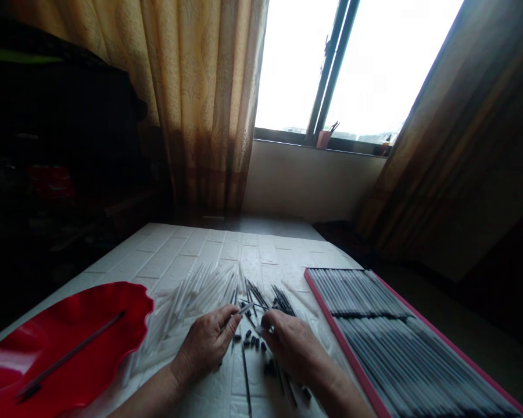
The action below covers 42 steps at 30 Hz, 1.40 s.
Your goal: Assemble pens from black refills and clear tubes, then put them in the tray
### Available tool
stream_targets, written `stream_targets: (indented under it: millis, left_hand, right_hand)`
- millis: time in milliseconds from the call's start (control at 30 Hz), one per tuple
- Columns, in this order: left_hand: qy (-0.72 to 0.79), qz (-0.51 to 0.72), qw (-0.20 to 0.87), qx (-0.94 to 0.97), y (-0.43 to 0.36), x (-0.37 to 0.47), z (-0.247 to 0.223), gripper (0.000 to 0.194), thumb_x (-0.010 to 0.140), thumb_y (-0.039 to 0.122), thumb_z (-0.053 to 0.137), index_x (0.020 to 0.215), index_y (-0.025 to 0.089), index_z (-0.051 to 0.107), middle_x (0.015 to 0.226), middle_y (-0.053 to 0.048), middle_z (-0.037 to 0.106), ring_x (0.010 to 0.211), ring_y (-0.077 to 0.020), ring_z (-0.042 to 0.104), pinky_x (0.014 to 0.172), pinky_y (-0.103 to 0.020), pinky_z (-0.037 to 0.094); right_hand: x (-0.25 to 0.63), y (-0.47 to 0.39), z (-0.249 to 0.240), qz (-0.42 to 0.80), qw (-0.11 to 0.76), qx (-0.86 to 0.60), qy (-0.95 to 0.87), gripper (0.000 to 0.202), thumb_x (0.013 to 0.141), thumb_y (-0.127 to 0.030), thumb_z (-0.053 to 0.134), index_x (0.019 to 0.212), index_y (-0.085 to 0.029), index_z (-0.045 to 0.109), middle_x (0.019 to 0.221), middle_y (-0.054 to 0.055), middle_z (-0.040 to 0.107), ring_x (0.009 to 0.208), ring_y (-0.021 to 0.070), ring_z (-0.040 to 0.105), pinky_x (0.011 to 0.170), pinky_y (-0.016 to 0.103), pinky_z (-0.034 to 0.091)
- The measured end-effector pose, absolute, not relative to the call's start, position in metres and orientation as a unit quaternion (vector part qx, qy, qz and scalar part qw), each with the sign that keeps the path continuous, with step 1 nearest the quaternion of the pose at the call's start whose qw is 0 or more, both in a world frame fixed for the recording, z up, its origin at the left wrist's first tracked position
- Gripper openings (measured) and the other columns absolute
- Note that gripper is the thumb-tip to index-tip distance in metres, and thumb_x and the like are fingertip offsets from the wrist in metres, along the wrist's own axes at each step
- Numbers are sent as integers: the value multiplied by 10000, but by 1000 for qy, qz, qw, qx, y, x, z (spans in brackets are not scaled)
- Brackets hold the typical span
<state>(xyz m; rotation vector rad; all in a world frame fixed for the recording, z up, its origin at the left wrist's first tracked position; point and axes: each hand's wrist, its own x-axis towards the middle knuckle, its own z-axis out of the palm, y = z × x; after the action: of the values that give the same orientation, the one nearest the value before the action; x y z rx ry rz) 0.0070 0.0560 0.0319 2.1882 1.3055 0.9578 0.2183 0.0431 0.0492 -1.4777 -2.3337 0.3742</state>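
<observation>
My left hand (209,338) is closed, with thumb and forefinger pinching a thin clear pen barrel (246,308) whose end points to the right. Close beside it, my right hand (287,337) has its fingers curled together near a small whitish bit; what they grip is too small and blurred to name. Below and between the hands lie several small black caps (253,341). Dark, thin pen refills (283,299) are bunched just past my right hand, and one long refill (246,380) lies toward me. A heap of clear pen barrels (196,293) spreads behind my left hand.
At left, a red scalloped tray (133,342) holds one pen (76,354). On the right, a red-edged box (337,337) is filled with rows of clear pens (422,360). A white brick-patterned cover (192,247) lies over the table. Curtains (204,104) hang by the window.
</observation>
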Motion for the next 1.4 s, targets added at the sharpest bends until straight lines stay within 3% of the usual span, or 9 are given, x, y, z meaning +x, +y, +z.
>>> stream_targets:
  millis: [200,500,700,833,967,1400]
  left_hand:
    - [452,336,182,806,54,7,27,265,965,346,426,958,226,662,855,-27,757,796,-200,727,709,-247,507]
    - [427,334,168,823,49,9,33,266,975,329,411,952,221,653,816,-21,733,746,-189,708,685,-255,502]
    - [420,330,170,828,45,12,35,268,979,318,404,937,215,648,795,-13,726,723,-179,702,663,-246,496]
    - [422,330,168,828,45,13,35,274,981,310,398,945,213,652,804,-17,732,732,-181,709,669,-245,503]
    - [427,330,161,826,46,13,33,278,982,308,393,950,212,652,816,-24,736,741,-190,711,670,-254,505]
    - [416,311,150,841,43,12,36,263,974,301,412,954,215,660,821,-26,741,749,-195,720,668,-253,505]
  right_hand:
    - [235,56,46,287,378,-474,-742,339,899,-315,459,1140,-149,630,850,72,676,670,172,621,640,282,488]
    - [227,52,53,432,461,-446,-634,263,810,-419,652,909,-181,603,773,25,655,663,161,632,625,272,511]
    - [218,61,42,498,547,-479,-473,422,618,-524,779,758,-167,604,630,-27,570,486,81,477,392,173,305]
    - [214,64,38,545,534,-486,-427,403,562,-461,785,758,-162,598,605,-26,581,428,58,419,359,160,195]
    - [211,59,50,558,513,-488,-433,358,550,-420,753,738,-169,579,570,-41,569,409,51,397,363,162,169]
    - [206,51,57,544,469,-462,-520,239,641,-337,731,724,-166,587,608,-48,574,508,78,465,468,193,373]
